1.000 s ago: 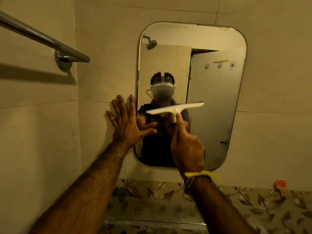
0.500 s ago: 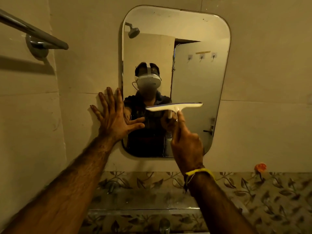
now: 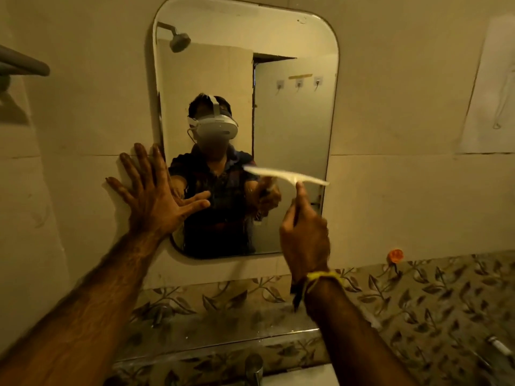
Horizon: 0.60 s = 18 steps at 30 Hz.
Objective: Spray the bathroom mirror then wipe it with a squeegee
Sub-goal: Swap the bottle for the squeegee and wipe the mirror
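The rounded bathroom mirror [image 3: 292, 121] hangs on the tiled wall ahead. My right hand [image 3: 305, 235] grips the handle of a white squeegee [image 3: 281, 175], index finger stretched up along the handle. Its blade lies against the lower right part of the glass, tilted down to the right. My left hand [image 3: 156, 199] is spread flat, fingers apart, on the wall and the mirror's lower left edge, the thumb over the glass. No spray bottle is in view.
A metal towel bar [image 3: 22, 65] juts out at the upper left. Below the mirror runs a leaf-patterned tile band with a narrow ledge [image 3: 223, 341]. A tap [image 3: 253, 366] stands at the bottom centre. An orange flower sticker [image 3: 395, 256] sits at the right.
The squeegee has slid to the right and lower across the glass, and its blade now tilts down to the right. My view has shifted right. My left hand stays pressed in place.
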Each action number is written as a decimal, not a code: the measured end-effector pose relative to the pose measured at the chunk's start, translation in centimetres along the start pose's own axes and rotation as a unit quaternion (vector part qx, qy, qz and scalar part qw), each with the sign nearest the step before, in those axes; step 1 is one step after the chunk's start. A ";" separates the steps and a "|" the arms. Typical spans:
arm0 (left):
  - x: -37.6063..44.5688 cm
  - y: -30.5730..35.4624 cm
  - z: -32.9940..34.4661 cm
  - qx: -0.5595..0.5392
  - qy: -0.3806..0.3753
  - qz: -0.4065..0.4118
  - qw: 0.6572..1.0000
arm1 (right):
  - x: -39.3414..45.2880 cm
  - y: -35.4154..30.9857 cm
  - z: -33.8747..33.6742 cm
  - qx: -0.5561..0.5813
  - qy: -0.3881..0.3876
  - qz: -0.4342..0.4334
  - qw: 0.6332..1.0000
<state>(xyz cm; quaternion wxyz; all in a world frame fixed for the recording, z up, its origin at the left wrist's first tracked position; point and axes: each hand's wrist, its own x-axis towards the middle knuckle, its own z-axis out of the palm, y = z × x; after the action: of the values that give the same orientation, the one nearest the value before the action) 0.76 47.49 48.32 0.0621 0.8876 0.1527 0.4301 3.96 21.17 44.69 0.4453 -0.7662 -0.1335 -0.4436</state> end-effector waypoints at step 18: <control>-2.3 -1.1 1.3 0.020 -0.013 0.039 0.999 | 4.0 -2.7 0.2 0.045 0.034 0.059 0.997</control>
<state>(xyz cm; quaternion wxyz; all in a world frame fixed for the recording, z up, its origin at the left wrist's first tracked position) 0.20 47.84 45.54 0.0296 0.8994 0.1258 0.4176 4.75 22.11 49.41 0.5090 -0.7362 -0.0927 -0.4363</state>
